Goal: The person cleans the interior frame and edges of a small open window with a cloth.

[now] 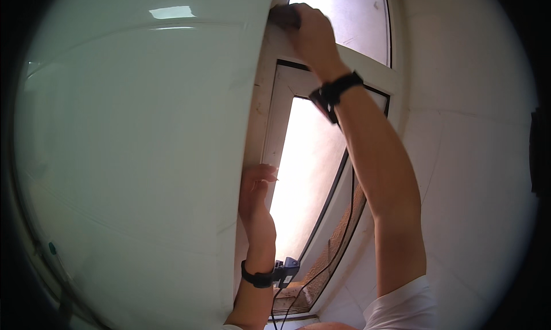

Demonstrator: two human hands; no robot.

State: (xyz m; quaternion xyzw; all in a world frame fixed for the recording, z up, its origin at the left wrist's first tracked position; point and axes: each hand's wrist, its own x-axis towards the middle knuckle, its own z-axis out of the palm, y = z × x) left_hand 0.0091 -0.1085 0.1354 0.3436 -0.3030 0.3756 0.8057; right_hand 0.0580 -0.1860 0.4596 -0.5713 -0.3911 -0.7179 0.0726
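Observation:
My right hand (313, 33) is raised high and gripping a dark, blurred pad or cloth (285, 17). It presses this against the white window frame (270, 45), close to the edge of a glossy, pale wall surface. Lower down, my left hand (257, 185) rests by that same edge, fingers bent toward the bright window pane (308, 157), with nothing visible in it. Part of the left palm is hard to make out. The inner window sash (280, 110) stands tilted out of its frame. Brown stains mark the frame.
The glossy wall (129, 136) fills the left side, and pale wall tiles (465, 157) lie on the right. Both wrists wear black straps with small devices (289, 272); thin black cables (318, 275) hang down. The sill corner (286, 303) is dirty.

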